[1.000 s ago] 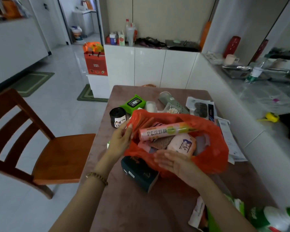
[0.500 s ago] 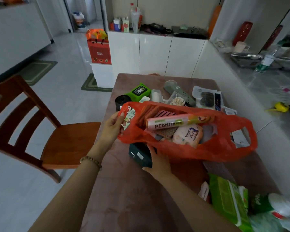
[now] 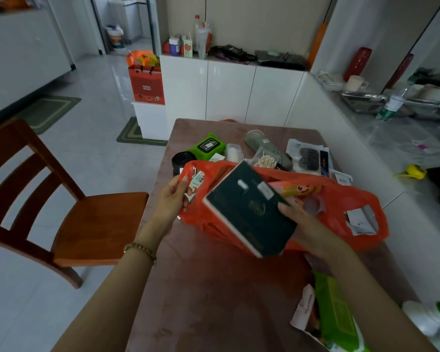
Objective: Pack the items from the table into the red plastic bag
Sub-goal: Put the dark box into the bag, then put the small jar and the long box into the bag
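Note:
The red plastic bag [image 3: 341, 209] lies open on the brown table [image 3: 214, 295] with several packed items inside, among them a pink roll. My left hand [image 3: 174, 199] pinches the bag's left rim. My right hand [image 3: 297, 222] grips a dark green box [image 3: 247, 209] by its right edge and holds it tilted above the bag's near side. Behind the bag lie a green wipes pack [image 3: 207, 146], a black roll [image 3: 182, 158], a small white container [image 3: 233, 152], a cotton swab box [image 3: 264, 160] and a grey slipper [image 3: 267, 146].
A green pack [image 3: 337, 316] and a white-green bottle [image 3: 427, 316] lie at the table's near right. A wooden chair [image 3: 69, 214] stands to the left. White cabinets [image 3: 229, 90] are behind the table, a counter [image 3: 401, 138] runs along the right.
My right hand has taken the dark green box off the table in front of the bag and lifted it, tilted, over the bag's opening. My left hand keeps its hold on the rim.

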Demonstrator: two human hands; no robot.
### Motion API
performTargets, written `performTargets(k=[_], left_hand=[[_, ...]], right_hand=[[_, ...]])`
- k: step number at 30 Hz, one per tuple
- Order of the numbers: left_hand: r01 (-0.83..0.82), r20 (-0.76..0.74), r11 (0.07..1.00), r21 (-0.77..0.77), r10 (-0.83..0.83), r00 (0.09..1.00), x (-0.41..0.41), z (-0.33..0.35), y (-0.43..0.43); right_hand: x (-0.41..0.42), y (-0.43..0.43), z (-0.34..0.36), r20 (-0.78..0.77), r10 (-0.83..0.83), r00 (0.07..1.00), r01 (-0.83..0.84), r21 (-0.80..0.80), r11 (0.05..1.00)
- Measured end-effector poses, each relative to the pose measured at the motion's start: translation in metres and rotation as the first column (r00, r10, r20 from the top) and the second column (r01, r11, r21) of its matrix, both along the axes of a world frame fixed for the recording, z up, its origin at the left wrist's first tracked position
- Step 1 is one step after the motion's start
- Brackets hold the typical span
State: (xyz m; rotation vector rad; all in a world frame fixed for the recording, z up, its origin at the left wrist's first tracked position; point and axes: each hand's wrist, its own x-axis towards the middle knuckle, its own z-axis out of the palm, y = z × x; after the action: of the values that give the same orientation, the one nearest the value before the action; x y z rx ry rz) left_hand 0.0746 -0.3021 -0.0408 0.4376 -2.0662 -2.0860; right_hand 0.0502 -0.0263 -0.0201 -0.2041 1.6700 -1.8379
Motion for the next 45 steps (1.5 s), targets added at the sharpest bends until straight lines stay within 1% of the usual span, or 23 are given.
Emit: performTargets(k=[2,4,6,8,10,14,18,20,22,24,26,28,30,31,33,35,37,39,41,45], left_hand=[[-0.002,-0.012,1.0,0.0,0.002,1.0,-0.003,-0.002,0.0],[-0.001,-0.02,1.0,0.018,0.002,1.0,-0.007,-0.004,-0.001],[-0.003,-0.013,1.0,0.029,0.003,1.0,-0.012,-0.005,-0.001],[-0.01,-0.015,0.999,0.043,0.01,1.0,-0.018,-0.005,-0.003],[-0.017,-0.009,0.999,0.05,0.017,1.0,-0.024,-0.006,-0.006],[-0.043,-0.013,0.999,0.033,0.043,0.999,-0.038,-0.008,-0.014],[-0.052,-0.012,0.996,-0.073,0.051,0.999,-0.057,-0.004,-0.017],[0.01,0.024,0.994,-0.105,-0.007,1.0,-0.068,-0.003,-0.018],[0.095,0.099,0.989,-0.115,-0.084,0.992,-0.079,-0.003,-0.023],[0.137,0.168,0.978,-0.157,-0.11,0.979,-0.09,-0.004,-0.028],[0.141,0.225,0.943,-0.301,-0.074,0.972,-0.104,-0.009,-0.036],[0.16,0.284,0.876,-0.456,-0.028,0.958,-0.119,-0.013,-0.046],[0.157,0.303,0.837,-0.524,0.011,0.953,-0.135,-0.02,-0.055],[0.119,0.294,0.846,-0.52,0.046,0.955,-0.145,-0.025,-0.059],[0.019,0.302,0.879,-0.476,0.143,0.943,-0.163,-0.034,-0.064],[-0.022,0.307,0.872,-0.488,0.196,0.931,-0.18,-0.046,-0.071],[0.015,0.324,0.851,-0.525,0.183,0.928,-0.193,-0.06,-0.079],[0.107,0.398,0.826,-0.554,0.15,0.905,-0.206,-0.076,-0.088],[0.176,0.441,0.808,-0.563,0.114,0.89,-0.216,-0.094,-0.097],[0.22,0.439,0.776,-0.591,0.08,0.895,-0.234,-0.119,-0.112]], right_hand=[[-0.021,-0.003,0.004,-0.102,-0.166,0.981,0.175,0.088,0.981],[-0.042,-0.011,-0.004,-0.322,-0.248,0.914,0.331,0.239,0.913],[-0.058,-0.018,-0.017,-0.524,-0.22,0.823,0.442,0.347,0.827],[-0.063,-0.023,-0.024,-0.611,-0.204,0.765,0.495,0.355,0.793],[-0.063,-0.03,-0.019,-0.636,-0.203,0.744,0.489,0.312,0.814],[-0.071,-0.038,0.005,-0.582,-0.183,0.792,0.379,0.234,0.895],[-0.105,-0.037,0.019,-0.57,-0.139,0.81,0.34,0.263,0.903],[-0.125,-0.039,0.02,-0.561,-0.126,0.818,0.327,0.273,0.905],[-0.145,-0.044,0.018,-0.533,-0.135,0.835,0.32,0.271,0.908],[-0.166,-0.052,0.011,-0.501,-0.13,0.856,0.306,0.287,0.908],[-0.186,-0.063,0.001,-0.46,-0.089,0.883,0.262,0.329,0.907],[-0.204,-0.076,-0.011,-0.398,-0.068,0.915,0.209,0.321,0.924],[-0.222,-0.093,-0.024,-0.318,-0.069,0.946,0.171,0.306,0.937],[-0.231,-0.102,-0.03,-0.253,-0.077,0.964,0.15,0.284,0.947],[-0.25,-0.121,-0.045,-0.022,-0.105,0.994,0.107,0.184,0.977],[-0.264,-0.142,-0.059,0.178,-0.085,0.98,0.064,0.12,0.991],[-0.277,-0.16,-0.078,0.304,-0.06,0.951,0.035,0.088,0.995],[-0.29,-0.175,-0.094,0.39,-0.09,0.916,0.063,0.08,0.995],[-0.303,-0.185,-0.112,0.427,-0.113,0.897,0.074,0.108,0.991],[-0.316,-0.2,-0.132,0.393,-0.106,0.913,-0.032,0.328,0.944]])
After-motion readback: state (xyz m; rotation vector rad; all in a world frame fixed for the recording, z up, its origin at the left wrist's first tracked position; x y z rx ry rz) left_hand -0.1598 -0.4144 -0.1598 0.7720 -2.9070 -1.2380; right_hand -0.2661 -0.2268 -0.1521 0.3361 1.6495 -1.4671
